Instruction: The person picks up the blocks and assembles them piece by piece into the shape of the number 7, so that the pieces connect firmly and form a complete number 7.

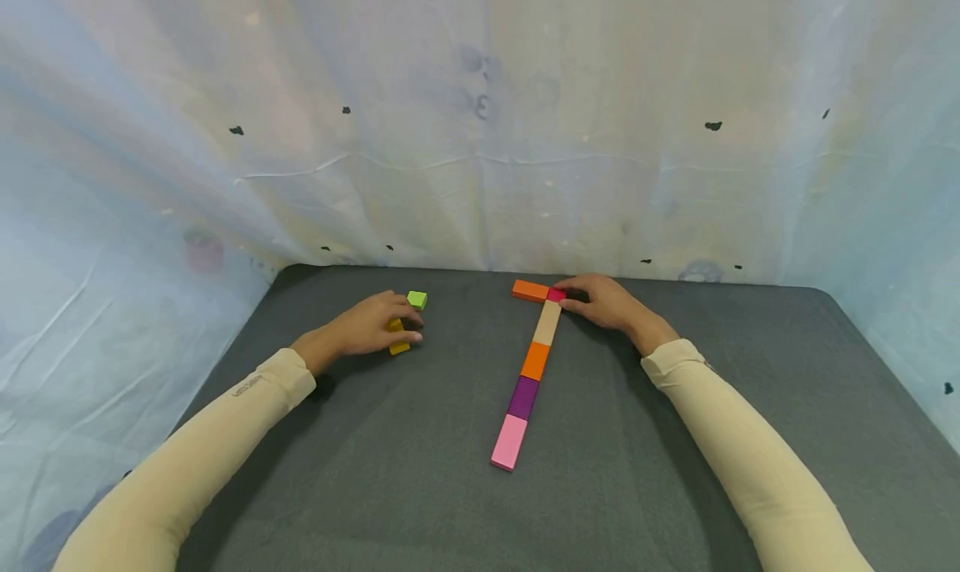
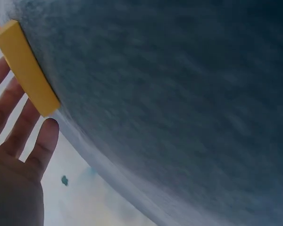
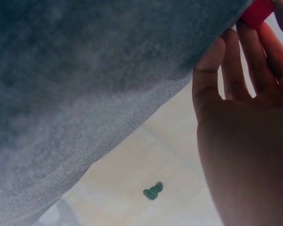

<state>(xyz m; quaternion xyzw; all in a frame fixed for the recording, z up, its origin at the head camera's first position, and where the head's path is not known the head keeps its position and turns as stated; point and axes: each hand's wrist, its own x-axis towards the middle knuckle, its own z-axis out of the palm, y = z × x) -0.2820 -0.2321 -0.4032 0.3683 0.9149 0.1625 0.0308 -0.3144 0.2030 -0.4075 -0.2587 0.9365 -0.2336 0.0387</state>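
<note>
In the head view my left hand [image 1: 369, 325] hovers over a yellow block [image 1: 398, 348], fingers loosely spread. From the left wrist, that yellow block [image 2: 28, 68] lies on the cloth in front of the extended fingers, with no grip on it visible. Just beyond the fingertips sits a lime green block [image 1: 417, 299]. My right hand [image 1: 606, 303] pinches a small red block [image 1: 556, 294] between thumb and fingers, at the corner where an orange block [image 1: 530, 290] meets a beige block [image 1: 547, 323]. The right wrist view shows the red block [image 3: 258, 13] between finger and thumb.
Below the beige block, a row continues toward me: another orange block [image 1: 535, 361], a purple block [image 1: 523, 398] and a pink block [image 1: 509, 442]. Dark grey cloth covers the table [image 1: 375, 489]. A pale, spotted curtain [image 1: 480, 122] hangs behind its far edge.
</note>
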